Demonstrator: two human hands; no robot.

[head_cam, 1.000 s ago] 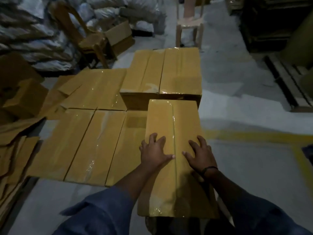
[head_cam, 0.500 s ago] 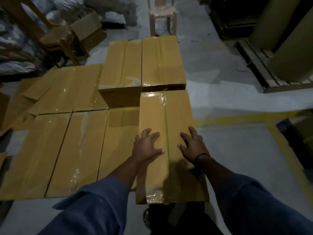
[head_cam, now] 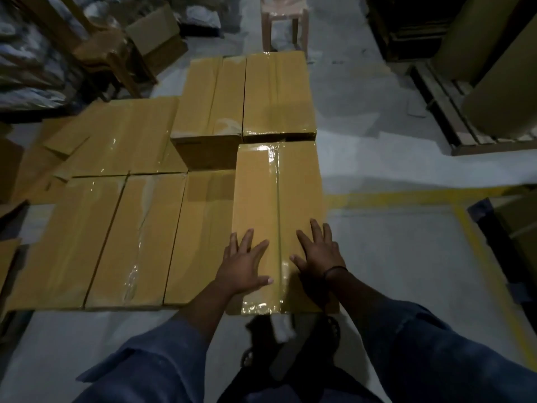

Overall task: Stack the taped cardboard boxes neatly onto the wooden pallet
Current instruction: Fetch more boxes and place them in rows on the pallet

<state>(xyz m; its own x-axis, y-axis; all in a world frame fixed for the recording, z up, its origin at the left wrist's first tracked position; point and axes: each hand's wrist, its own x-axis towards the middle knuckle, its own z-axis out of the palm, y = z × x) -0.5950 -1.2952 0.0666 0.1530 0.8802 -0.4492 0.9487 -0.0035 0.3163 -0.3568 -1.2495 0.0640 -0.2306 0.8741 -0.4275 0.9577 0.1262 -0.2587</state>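
A taped yellow cardboard box (head_cam: 279, 193) lies on the upper layer at the near right of the stack. My left hand (head_cam: 242, 264) and my right hand (head_cam: 318, 251) press flat on its near end, fingers spread, one on each side of the tape seam. Its far end meets two other upper boxes (head_cam: 247, 94) standing side by side. To the left, several taped boxes (head_cam: 122, 234) form the lower layer. The wooden pallet under the stack is hidden.
A pallet (head_cam: 441, 112) with big brown paper rolls (head_cam: 499, 82) stands at the right. A wooden stool (head_cam: 283, 18) is beyond the stack. An open carton (head_cam: 154, 39) and wooden chairs (head_cam: 101, 50) sit at the back left. Yellow floor lines (head_cam: 406, 196) run to the right.
The box has slid forward under both hands until its far end meets the upper boxes. The view has shifted forward over the stack.
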